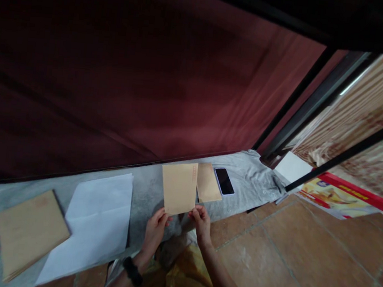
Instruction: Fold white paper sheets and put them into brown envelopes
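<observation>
Both my hands hold one brown envelope [178, 188] by its lower corners, above a grey cloth [146, 193] spread on the floor. My left hand [154, 231] pinches the lower left corner; a black band sits on its wrist. My right hand [200, 223] pinches the lower right corner. A second brown envelope [209, 182] lies flat on the cloth just behind and to the right of the held one. A stack of brown envelopes [29, 232] rests at the far left, with white paper sheets [96, 222] beside it.
A black phone [224, 181] lies face up on the cloth, right of the envelopes. A dark red curtain [133, 74] hangs behind. Terracotta floor tiles [303, 249] lie to the right, with a white sheet [292, 167], a red and yellow printed sheet [338, 196] and black metal bars [346, 154].
</observation>
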Demonstrator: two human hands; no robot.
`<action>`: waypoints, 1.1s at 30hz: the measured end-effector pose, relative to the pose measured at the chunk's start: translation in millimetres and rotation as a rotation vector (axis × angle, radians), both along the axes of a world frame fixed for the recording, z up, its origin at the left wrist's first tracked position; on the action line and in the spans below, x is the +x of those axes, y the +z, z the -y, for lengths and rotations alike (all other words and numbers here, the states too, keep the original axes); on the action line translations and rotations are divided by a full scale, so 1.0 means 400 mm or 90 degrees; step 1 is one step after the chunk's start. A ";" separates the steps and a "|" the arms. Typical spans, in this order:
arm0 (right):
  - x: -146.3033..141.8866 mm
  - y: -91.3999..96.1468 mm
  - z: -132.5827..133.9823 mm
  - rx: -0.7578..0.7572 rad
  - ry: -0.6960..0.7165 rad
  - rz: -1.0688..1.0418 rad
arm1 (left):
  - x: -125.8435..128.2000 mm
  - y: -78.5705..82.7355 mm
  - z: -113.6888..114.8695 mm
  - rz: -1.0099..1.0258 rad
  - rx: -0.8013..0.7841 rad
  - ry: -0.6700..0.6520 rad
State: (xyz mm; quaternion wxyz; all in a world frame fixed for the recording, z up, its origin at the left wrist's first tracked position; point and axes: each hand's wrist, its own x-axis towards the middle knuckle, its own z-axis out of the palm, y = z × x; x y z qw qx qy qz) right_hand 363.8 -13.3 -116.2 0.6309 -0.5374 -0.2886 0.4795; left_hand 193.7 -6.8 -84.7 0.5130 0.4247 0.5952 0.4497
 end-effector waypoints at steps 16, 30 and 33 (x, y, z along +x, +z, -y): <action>0.096 0.018 -0.031 -0.022 -0.087 0.035 | 0.091 0.006 -0.058 0.026 -0.067 -0.107; 0.308 -0.013 -0.112 -0.073 -0.154 0.102 | 0.318 -0.021 -0.185 0.007 -0.085 -0.104; 0.316 -0.022 -0.113 -0.082 -0.156 0.126 | 0.325 -0.040 -0.188 -0.018 -0.088 -0.101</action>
